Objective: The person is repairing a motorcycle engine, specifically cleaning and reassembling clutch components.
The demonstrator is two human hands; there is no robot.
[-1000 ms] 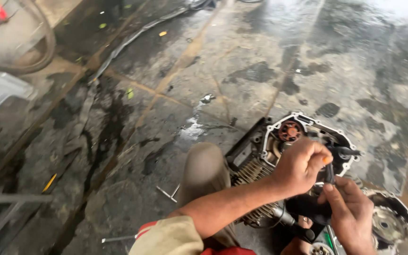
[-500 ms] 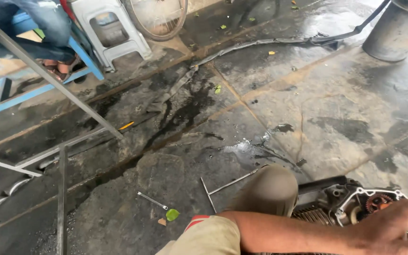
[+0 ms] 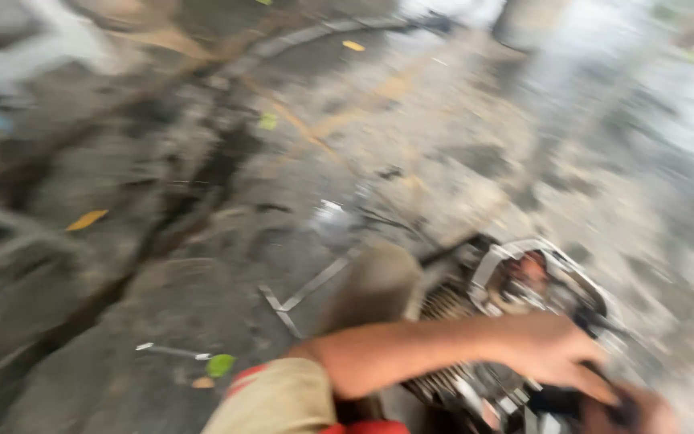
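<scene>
The view swings back toward the work: half a second ago the engine sat cut off at the bottom right corner, and now the engine [image 3: 516,321] shows much more fully at about four o'clock in the picture, though everything is smeared by motion. A second ago both hands were plainly on its open side; they are there again. The left hand [image 3: 552,354] reaches across from the left, forearm level, fingers curled downward over the near edge of the casing. Whether they actually clamp something or just rest there, I cannot tell through the blur. The right hand [image 3: 632,414] peeks in at five o'clock, mostly cut off by the frame edge, touching a dark part beside the left fingertips; its grip is unreadable too. So the hands have not left the engine while the head turned away and back.

Around it: a knee [image 3: 375,285] stands just left of the engine, at its nine o'clock. On the stained concrete floor [image 3: 443,137], an L-shaped metal tool [image 3: 303,293] lies beside the knee at eight o'clock, a thin metal rod [image 3: 172,351] farther left, with a green scrap [image 3: 220,366] touching its end. A yellow scrap [image 3: 87,219] lies well apart at nine o'clock. Nothing lies between hands and engine.
</scene>
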